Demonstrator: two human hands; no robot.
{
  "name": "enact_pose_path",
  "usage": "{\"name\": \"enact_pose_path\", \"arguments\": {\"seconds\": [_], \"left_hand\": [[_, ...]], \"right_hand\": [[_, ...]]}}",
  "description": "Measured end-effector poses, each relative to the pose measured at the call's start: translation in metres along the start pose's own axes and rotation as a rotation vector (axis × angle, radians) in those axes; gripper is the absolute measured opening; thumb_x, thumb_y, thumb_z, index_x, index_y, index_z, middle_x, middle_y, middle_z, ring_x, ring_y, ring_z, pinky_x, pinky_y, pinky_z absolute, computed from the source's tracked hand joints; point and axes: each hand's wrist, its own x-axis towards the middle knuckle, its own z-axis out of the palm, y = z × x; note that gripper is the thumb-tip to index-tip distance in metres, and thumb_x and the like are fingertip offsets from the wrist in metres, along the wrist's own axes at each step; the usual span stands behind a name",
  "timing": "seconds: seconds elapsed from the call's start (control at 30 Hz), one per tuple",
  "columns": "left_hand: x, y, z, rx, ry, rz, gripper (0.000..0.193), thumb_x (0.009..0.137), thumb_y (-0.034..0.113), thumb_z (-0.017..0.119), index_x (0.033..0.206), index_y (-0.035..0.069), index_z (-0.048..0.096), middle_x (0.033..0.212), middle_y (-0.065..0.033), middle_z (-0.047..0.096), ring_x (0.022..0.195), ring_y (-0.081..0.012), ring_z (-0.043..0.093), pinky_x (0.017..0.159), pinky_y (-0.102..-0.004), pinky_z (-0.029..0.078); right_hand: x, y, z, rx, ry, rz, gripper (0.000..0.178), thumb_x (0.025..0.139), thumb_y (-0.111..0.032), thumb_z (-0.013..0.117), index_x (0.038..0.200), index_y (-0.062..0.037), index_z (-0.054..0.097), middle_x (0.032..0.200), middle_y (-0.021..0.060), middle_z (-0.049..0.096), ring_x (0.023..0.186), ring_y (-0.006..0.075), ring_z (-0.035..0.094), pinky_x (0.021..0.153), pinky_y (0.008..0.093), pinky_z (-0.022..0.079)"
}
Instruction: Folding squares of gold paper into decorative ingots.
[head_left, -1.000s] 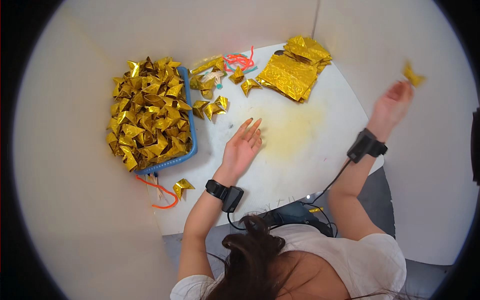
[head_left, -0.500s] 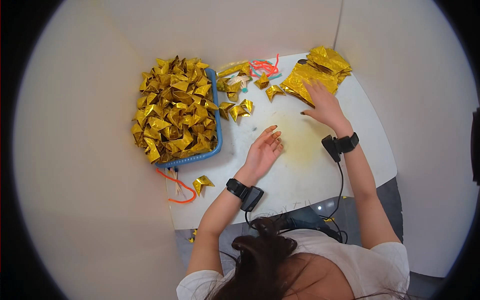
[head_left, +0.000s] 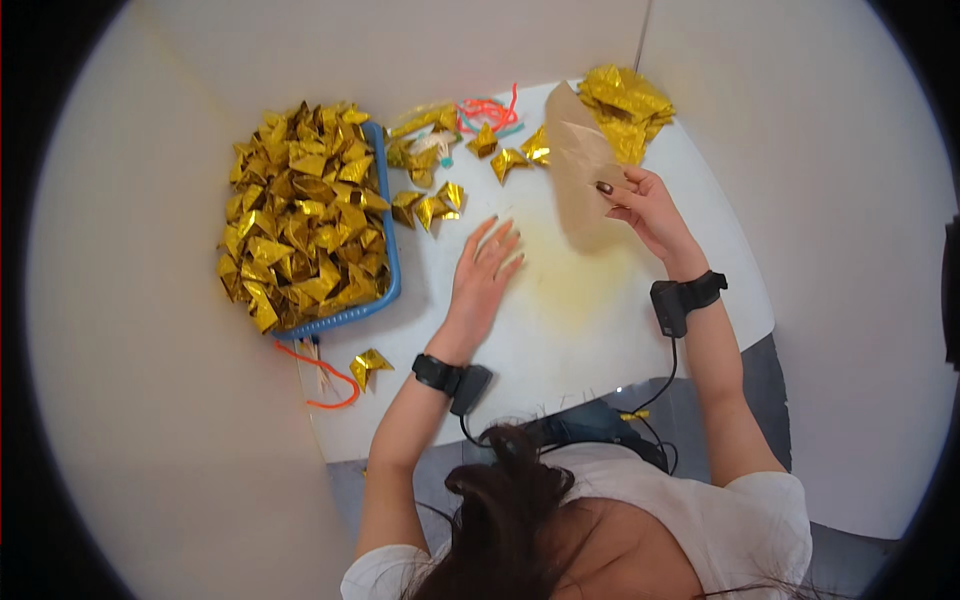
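Observation:
Between the thumb and fingers of my right hand a thin sheet of paper is pinched by its edge. Its brown, dull side shows, and it stands tilted above the table. Behind it lies a pile of gold foil sheets, partly covered by the raised one. My left hand holds nothing; its fingers are spread just above or on the white tabletop, which I cannot tell apart. Nearest to it are folded gold paper ingots.
A blue basket heaped with folded gold ingots stands at the left. Red and teal pipe cleaners and white sticks lie at the back. Near the front left are an orange-red pipe cleaner and one ingot.
My right hand has lifted a sheet from the pile and turned its brown side into view. My left hand's fingers have spread. The whole view has shifted slightly.

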Motion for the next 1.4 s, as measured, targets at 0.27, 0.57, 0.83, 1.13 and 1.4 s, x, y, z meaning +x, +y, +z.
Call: {"name": "enact_pose_path", "arguments": {"seconds": [0.27,0.57,0.83,1.13,1.4], "left_hand": [[0.005,-0.005,-0.019,0.548,-0.031,-0.029,0.039,0.094,0.018,0.056,0.129,0.003,0.045,0.114,-0.0087,0.063,0.099,-0.0144,0.062,0.082,-0.0281,0.05],[0.007,0.002,-0.017,0.344,-0.02,-0.144,0.034,0.094,0.016,0.057,0.124,0.002,0.052,0.098,-0.0057,0.068,0.085,-0.0113,0.066,0.073,-0.0248,0.052],[0.007,-0.004,-0.014,0.377,0.148,-0.028,0.034,0.095,0.016,0.056,0.126,0.003,0.048,0.1,-0.0104,0.069,0.084,-0.0142,0.067,0.072,-0.0272,0.053],[0.0,-0.009,0.0,0.045,0.083,-0.04,0.043,0.1,0.032,0.043,0.132,0.004,0.04,0.113,-0.0175,0.063,0.096,-0.025,0.066,0.082,-0.0368,0.055],[0.002,-0.004,-0.008,0.04,0.089,-0.049,0.036,0.099,0.026,0.044,0.127,0.003,0.041,0.12,-0.0165,0.058,0.103,-0.0274,0.064,0.084,-0.0396,0.055]], "right_hand": [[-0.011,0.031,0.016,-0.019,-0.219,0.2,0.035,0.089,-0.014,0.063,0.12,0.0009,0.056,0.097,0.002,0.067,0.085,0.0053,0.062,0.075,0.0196,0.05],[-0.005,0.06,-0.003,0.0,-0.151,0.193,0.031,0.09,-0.011,0.057,0.119,-0.0002,0.057,0.097,0.0032,0.068,0.084,0.0055,0.062,0.075,0.019,0.049],[-0.021,0.062,0.031,-0.012,-0.005,0.013,0.031,0.084,-0.005,0.065,0.114,-0.0002,0.058,0.094,0.0053,0.069,0.081,0.0067,0.063,0.071,0.0199,0.05],[-0.031,0.04,0.043,-0.836,0.049,-0.695,0.04,0.071,-0.004,0.07,0.108,-0.0186,0.068,0.12,0.0106,0.062,0.113,0.026,0.056,0.098,0.0405,0.04],[-0.031,0.043,0.048,-1.02,-0.31,-0.712,0.033,0.072,-0.011,0.07,0.101,-0.0245,0.072,0.143,0.0104,0.042,0.134,0.0299,0.036,0.112,0.0502,0.021]]}}
